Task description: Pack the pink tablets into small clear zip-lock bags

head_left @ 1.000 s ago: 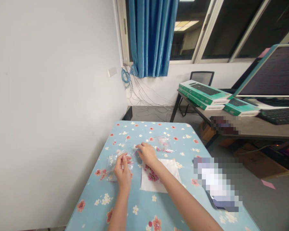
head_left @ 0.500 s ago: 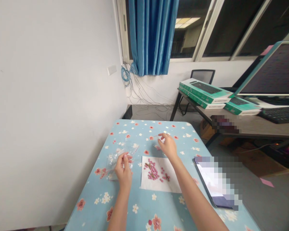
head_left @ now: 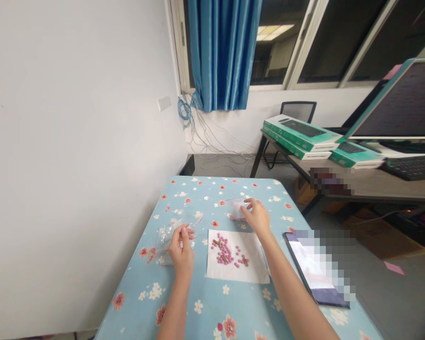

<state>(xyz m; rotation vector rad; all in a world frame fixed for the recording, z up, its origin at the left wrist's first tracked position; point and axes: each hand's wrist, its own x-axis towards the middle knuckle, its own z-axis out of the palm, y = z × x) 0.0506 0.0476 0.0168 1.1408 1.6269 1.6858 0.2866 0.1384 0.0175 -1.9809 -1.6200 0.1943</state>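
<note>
My left hand (head_left: pixel 181 249) grips a crumpled clear plastic bag (head_left: pixel 166 238) at the table's left side. My right hand (head_left: pixel 257 218) pinches the edge of a small clear zip bag (head_left: pixel 236 209) at the far side of a white paper sheet (head_left: pixel 235 264). On that sheet lies a loose scatter of pink tablets and brown capsules (head_left: pixel 226 252), between my hands and touched by neither. All of this rests on a light blue floral tablecloth (head_left: pixel 145 278).
A tablet (head_left: pixel 313 269), partly blurred out, lies beside the table's right edge. The table's left side stands against a white wall (head_left: pixel 92 141). Beyond it, a desk (head_left: pixel 375 186) holds green boxes and a monitor.
My right hand has moved right and away from the paper, uncovering the tablets and capsules, and now holds the small bag's edge. My left hand stays on the crumpled bag.
</note>
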